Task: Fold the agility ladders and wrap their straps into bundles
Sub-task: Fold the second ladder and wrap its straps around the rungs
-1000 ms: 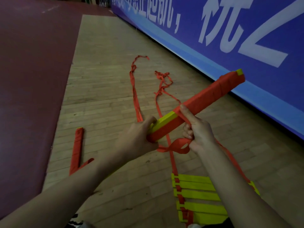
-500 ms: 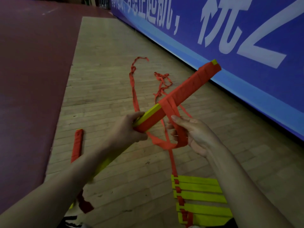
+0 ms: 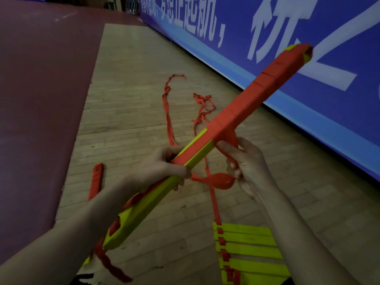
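Observation:
A stack of yellow ladder rungs, the bundle (image 3: 242,103), slants from lower left to upper right, its far half wound in orange strap. My left hand (image 3: 158,171) grips the bundle near its middle. My right hand (image 3: 246,163) pinches the orange strap (image 3: 221,181) just below the wrapped part; a loop of it hangs between my hands. Loose strap (image 3: 167,112) trails away over the floor. A second ladder (image 3: 246,249) with yellow rungs lies unfolded at the lower right.
A wrapped orange bundle (image 3: 95,182) lies on the wooden floor (image 3: 131,99) at the left, beside a dark red mat (image 3: 41,99). A blue banner wall (image 3: 308,112) with white characters runs along the right.
The bundle has swung up and toward the wall. My right hand brought the strap around under it and now pulls it close against the wrapped section.

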